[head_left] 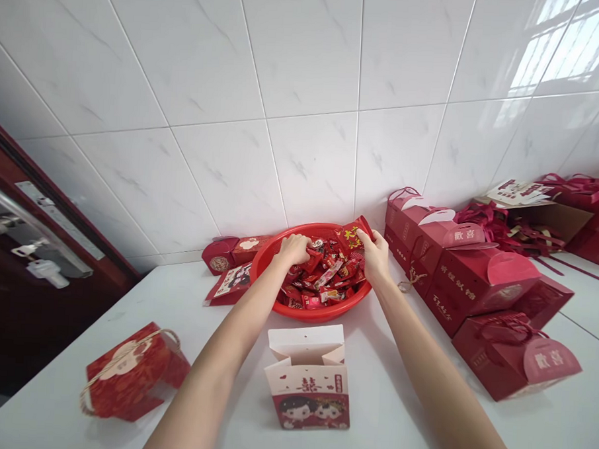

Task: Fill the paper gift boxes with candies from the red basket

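Note:
A round red plastic basket point(320, 314) stands against the tiled wall, full of wrapped candies point(330, 273), mostly in red wrappers. Over its left side reaches my left hand point(293, 249), fingers closed on a red wrapped candy point(314, 258). At the right rim, my right hand point(375, 254) pinches a larger red packet point(351, 237) with gold lettering. In front of the basket, nearer to me, an open paper gift box point(309, 397) stands upright, printed with two cartoon figures. Its top flaps are spread.
Several closed dark red gift boxes point(458, 294) line the right side. Behind them is a cardboard box point(558, 219) with ribbons point(493, 223). A red box with a rope handle point(129, 376) is at left; small red boxes point(221, 255) lie by the wall. A door point(38, 292) borders the left.

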### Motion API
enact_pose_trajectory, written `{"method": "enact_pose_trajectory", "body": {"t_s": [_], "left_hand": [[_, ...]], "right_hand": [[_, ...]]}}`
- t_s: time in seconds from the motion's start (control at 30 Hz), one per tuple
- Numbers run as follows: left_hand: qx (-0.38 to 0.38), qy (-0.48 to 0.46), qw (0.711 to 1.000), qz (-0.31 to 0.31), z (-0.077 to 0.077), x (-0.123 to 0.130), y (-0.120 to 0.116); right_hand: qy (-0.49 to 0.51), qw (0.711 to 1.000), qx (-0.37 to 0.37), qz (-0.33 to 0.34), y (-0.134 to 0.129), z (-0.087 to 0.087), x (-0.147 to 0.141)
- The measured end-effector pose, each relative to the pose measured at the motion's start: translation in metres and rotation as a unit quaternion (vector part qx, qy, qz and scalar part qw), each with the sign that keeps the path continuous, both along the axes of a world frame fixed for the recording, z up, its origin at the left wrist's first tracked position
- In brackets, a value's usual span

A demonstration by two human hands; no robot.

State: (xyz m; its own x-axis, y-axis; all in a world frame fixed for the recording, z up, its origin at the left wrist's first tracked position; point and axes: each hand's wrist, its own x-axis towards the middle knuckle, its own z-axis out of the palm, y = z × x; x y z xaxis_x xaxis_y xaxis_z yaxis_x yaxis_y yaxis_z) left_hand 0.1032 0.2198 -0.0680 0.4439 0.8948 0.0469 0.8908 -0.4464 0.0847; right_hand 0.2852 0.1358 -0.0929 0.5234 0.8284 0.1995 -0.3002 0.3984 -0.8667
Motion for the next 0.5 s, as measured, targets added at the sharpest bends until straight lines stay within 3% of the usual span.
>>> {"method": "enact_pose_trajectory", "body": {"t_s": [0.07,0.17,0.27,0.37,0.5], "left_hand": [[0.022,-0.010,0.999,-0.028,-0.002,0.004,-0.001],[0.038,-0.042,0.990,-0.129,-0.007,0.016,-0.005],[-0.014,-0.045,0.976,-0.214,-0.013,0.030,-0.010],[-0.066,0.001,0.974,-0.217,-0.018,0.038,-0.012],[-0.065,0.050,0.978,-0.191,-0.026,0.037,-0.007]], "right_hand": [[-0.001,1.000,-0.002,-0.001,-0.001,0.001,0.000],[0.002,1.000,-0.005,-0.002,-0.002,0.002,-0.001],[0.001,1.000,-0.002,0.003,-0.003,0.004,-0.001],[0.011,1.000,0.005,0.004,-0.005,0.006,-0.002],[0.022,1.000,0.003,0.008,-0.005,0.006,-0.002]]}}
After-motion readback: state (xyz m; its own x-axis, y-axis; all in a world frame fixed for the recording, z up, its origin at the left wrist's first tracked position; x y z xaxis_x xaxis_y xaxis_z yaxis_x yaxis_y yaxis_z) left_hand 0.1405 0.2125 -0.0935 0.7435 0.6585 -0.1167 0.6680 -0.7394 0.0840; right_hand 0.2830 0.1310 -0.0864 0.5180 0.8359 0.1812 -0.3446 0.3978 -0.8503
